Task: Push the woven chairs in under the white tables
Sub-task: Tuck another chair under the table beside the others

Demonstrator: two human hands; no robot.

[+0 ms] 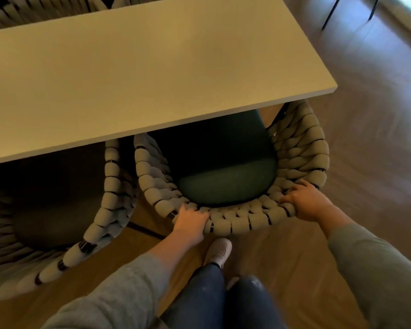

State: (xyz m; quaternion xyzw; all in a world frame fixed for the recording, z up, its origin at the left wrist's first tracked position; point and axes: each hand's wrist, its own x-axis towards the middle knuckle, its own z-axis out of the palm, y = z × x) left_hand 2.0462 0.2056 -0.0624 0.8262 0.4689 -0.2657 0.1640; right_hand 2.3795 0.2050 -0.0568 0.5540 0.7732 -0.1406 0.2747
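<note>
Left hand (pixel 191 222) and right hand (pixel 306 201) each grip the back rim of the woven chair (pixel 294 148), fingers curled over it. The seat sits partly under the white table (pixel 128 79); how far is unclear.

The white table (pixel 128 79) overhangs the front of our woven chair (pixel 301 148). A second woven chair (pixel 109 186) crowds its left side, only a narrow gap between. Open wooden floor (pixel 377 138) lies to the right; our shoe (pixel 218 251) stands just behind.
</note>
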